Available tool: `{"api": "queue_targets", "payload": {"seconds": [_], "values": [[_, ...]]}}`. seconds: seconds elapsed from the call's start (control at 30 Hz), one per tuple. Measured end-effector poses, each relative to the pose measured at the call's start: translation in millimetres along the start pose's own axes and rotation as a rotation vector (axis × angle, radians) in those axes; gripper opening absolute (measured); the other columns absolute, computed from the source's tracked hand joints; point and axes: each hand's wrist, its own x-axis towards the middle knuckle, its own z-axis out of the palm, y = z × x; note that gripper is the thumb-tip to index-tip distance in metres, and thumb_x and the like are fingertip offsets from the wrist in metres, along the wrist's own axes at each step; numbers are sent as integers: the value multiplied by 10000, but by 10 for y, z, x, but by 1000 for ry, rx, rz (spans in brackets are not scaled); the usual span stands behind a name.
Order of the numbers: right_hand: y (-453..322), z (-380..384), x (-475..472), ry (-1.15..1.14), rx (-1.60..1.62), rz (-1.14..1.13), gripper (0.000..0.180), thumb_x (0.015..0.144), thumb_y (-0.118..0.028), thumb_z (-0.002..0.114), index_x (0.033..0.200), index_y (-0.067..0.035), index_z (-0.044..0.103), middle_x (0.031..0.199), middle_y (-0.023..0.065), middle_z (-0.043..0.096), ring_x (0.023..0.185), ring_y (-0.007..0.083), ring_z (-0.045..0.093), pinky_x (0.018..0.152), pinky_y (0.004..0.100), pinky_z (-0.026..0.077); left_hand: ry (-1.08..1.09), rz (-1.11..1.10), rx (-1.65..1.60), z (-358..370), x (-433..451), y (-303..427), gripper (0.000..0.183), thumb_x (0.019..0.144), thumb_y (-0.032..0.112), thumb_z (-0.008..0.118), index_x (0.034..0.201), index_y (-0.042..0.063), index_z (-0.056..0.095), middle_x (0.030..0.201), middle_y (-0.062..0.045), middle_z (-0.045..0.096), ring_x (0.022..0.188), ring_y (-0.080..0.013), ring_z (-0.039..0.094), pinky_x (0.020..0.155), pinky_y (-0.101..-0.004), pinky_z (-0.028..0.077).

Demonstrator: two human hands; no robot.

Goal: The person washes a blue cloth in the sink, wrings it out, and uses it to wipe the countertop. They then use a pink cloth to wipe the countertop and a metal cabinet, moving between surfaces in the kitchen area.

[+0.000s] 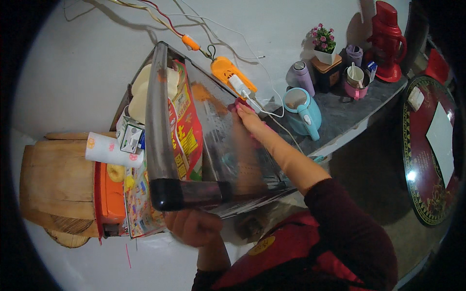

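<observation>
My right hand (248,117) reaches across a shiny cabinet-like appliance (214,145) with a metal frame and black corner pieces. Its fingers close on a pink cloth (241,103), pressed to the far edge of the see-through or reflective panel. Below the near black corner, my left hand (194,227) is curled close to the frame. Whether it grips the frame is hidden. A red and yellow printed plastic bag (187,134) and pale rounded items (140,96) show beside the frame bar. Orange smears mark part of the panel.
An orange power strip (227,71) with a white charger lies beside the panel, cables running up the wall. A blue kettle (309,112), purple flask (303,78) and red thermos (386,43) stand on the grey counter (338,116). Left are a paper-towel roll (105,147) and wooden boards (60,182).
</observation>
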Motion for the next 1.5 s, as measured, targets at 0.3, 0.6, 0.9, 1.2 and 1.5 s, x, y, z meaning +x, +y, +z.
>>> {"api": "queue_targets", "payload": {"seconds": [0.3,0.6,0.9,1.2,1.5], "values": [[-966,87,-1301,-183,-172,-509,492,932,-335,302,1330,-46,323,1375,159,307,1287,297,253,1057,363,176,177,-63,116,83,12,47,35,814,68,470,832,38,469,793,-112,550,732,-267,532,728,-383,443],[-1101,-390,-2458,-291,-301,-504,451,915,-268,344,1309,-50,365,1357,159,336,1276,293,279,1040,384,189,134,-33,108,93,-15,8,105,835,46,449,928,-4,454,879,-160,576,754,-263,523,647,-353,432],[891,-915,-2666,30,135,161,498,886,-248,357,1354,-92,288,1212,68,490,1054,174,466,894,296,349,246,-45,-76,128,-22,-36,144,843,80,452,933,-27,491,866,-189,572,726,-275,556,609,-341,472],[300,-627,-2598,386,426,714,487,856,-147,377,1336,-100,315,1263,53,453,1118,224,439,952,402,293,108,-1,-378,63,-41,-115,200,857,95,439,935,-79,500,899,-208,574,813,-291,566,693,-375,482],[-888,-30,-3090,178,564,134,541,824,-119,456,1343,-66,310,1219,29,458,1061,157,436,913,296,318,56,121,-644,-330,-297,-164,140,766,37,466,901,0,460,857,-157,587,790,-271,547,683,-362,471]]}}
